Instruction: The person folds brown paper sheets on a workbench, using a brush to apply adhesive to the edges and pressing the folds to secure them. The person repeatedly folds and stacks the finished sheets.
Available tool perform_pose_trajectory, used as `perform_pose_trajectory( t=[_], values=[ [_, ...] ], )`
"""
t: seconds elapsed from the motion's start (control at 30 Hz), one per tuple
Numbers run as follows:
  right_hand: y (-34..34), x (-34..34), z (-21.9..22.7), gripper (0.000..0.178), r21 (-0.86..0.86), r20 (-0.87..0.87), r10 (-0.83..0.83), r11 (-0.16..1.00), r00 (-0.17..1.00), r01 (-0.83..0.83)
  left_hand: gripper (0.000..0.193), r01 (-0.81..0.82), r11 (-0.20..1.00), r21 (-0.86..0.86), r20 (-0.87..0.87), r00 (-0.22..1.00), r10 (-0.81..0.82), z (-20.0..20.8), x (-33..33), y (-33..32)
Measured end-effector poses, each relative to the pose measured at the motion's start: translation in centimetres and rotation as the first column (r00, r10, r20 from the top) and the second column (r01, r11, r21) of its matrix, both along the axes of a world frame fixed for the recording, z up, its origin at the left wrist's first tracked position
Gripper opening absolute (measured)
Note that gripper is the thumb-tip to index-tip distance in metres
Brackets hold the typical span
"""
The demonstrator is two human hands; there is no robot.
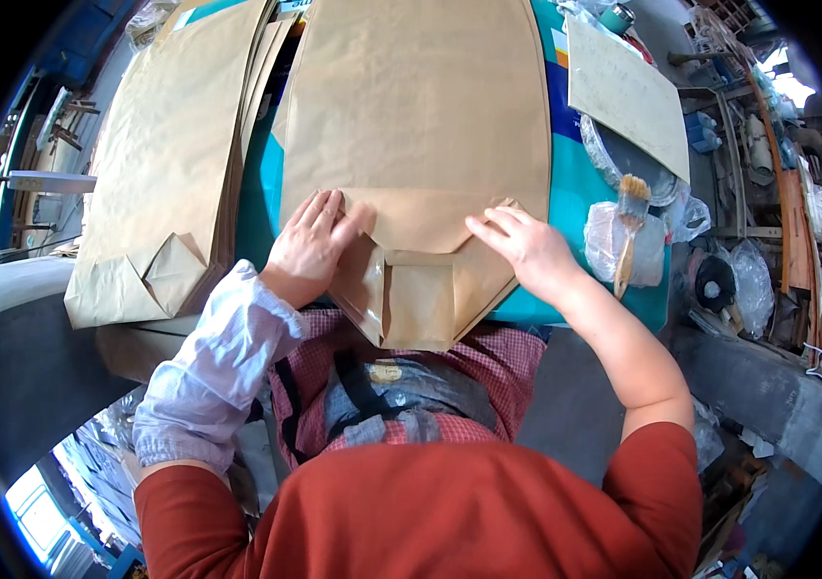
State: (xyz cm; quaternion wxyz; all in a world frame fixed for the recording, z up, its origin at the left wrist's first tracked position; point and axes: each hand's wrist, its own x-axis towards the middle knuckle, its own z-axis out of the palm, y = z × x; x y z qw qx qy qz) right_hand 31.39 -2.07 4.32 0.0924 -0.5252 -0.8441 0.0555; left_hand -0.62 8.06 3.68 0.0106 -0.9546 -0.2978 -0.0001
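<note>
Both flat, spread hands, left hand (309, 246) and right hand (527, 246), press the paper bag (420, 145); firm even pressure sharpens the folded flap (420, 304) between them.

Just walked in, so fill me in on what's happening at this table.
A person is pressing both hands flat on the folded end of a brown paper bag lying on a teal table. The left hand holds down one flap, the right hand the other. A stack of finished bags lies to the left, a brush to the right.

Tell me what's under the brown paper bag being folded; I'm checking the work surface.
Teal table shows around the paper bag; what lies directly beneath the bag is covered.
</note>
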Motion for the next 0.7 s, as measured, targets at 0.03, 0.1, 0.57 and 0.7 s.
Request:
perform_pose_trajectory(
  t=[0.03, 0.1, 0.57, 0.7],
  values=[
    [-0.5, -0.1, -0.2, 0.04, -0.021, 0.002, -0.011, 1.0, 1.0, 0.011, 0.048, 0.049, 0.996, 0.079, -0.046, 0.998, -0.046, 0.5, -0.1, -0.5],
    [-1.0, -0.2, -0.7, 0.044, -0.055, 0.009, -0.031, 0.998, 0.999, 0.031, 0.048, 0.073, 0.994, 0.083, 0.037, 0.996, -0.077, 0.4, -0.2, -0.7],
    [-2.2, -1.3, 0.4, 0.053, -0.05, -0.245, -0.067, 0.997, 0.967, 0.056, 0.052, 0.232, 0.906, -0.354, 0.18, 0.967, -0.178, -0.3, 0.1, -0.6],
    [-6.5, -1.3, -2.0, 0.028, -0.039, -0.255, -0.258, 0.966, 0.932, 0.256, 0.047, 0.183, 0.836, -0.518, 0.267, 0.963, -0.045, -0.8, 0.1, -1.0]
  ],
)
